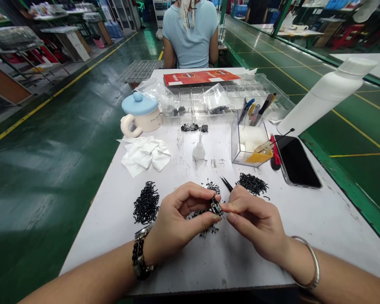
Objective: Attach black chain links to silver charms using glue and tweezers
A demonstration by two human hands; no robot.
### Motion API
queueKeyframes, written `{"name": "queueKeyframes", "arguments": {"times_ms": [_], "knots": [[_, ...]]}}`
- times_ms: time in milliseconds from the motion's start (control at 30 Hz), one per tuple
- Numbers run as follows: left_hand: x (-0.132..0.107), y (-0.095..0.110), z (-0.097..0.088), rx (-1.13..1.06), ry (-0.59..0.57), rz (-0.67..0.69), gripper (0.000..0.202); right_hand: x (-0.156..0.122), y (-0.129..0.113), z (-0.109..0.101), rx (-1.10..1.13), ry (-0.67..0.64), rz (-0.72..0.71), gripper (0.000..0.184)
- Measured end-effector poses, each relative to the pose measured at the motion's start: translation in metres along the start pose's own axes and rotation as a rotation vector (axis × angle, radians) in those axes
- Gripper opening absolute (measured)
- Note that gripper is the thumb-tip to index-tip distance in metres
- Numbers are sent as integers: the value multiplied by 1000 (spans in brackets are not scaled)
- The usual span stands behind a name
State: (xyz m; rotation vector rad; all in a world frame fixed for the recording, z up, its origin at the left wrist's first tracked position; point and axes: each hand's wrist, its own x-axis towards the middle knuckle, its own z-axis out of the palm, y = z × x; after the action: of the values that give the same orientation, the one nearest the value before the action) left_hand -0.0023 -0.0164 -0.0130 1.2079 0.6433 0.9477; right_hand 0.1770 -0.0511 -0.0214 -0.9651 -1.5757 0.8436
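My left hand (185,211) pinches a small black-and-metal part (215,207) between thumb and fingers, above the middle of the table. My right hand (256,219) meets it from the other side, its index fingertip at the part and its thumb just below. Dark pointed tweezers (226,183) stick out from behind my right hand's curled fingers, tips away from me; their grip is mostly hidden. Beneath the hands lies a pile of small metal pieces (211,185), partly covered. Black curved pieces are heaped to the left (146,203) and to the right (252,184).
A squeeze bottle (199,148), small black parts (190,127), crumpled tissue (145,154) and a lidded mug (142,115) stand beyond. Rightward are a clear tool box (251,145), a phone (298,161) and a tilted white bottle (327,97). A person (190,36) sits ahead, back turned.
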Motion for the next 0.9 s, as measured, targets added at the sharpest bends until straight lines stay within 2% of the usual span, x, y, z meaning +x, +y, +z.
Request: {"name": "queueKeyframes", "arguments": {"times_ms": [167, 267, 333, 467, 567, 700, 900], "knots": [[0, 0, 1, -88, -10, -50, 26, 0, -2, 0, -103, -10, -93, 24], [1, 0, 1, -133, -25, -64, 26, -1, -1, 1, -86, -7, -88, 27], [1, -1, 2, -151, -22, -83, 26, -1, 0, 2, 22, 7, 8, 22], [1, 0, 4, -152, 13, -140, 25, 1, 2, 3, 400, 14, 352, 4], [1, 1, 4, -137, 26, -162, 26, 5, 3, 1, 555, -26, 538, 7], [2, 3, 4, -118, 36, -210, 27, 10, 3, -3, 595, -80, 625, 7], [2, 5, 3, -65, 84, -339, 29, 12, 4, -6, 538, -111, 648, 9]]}}
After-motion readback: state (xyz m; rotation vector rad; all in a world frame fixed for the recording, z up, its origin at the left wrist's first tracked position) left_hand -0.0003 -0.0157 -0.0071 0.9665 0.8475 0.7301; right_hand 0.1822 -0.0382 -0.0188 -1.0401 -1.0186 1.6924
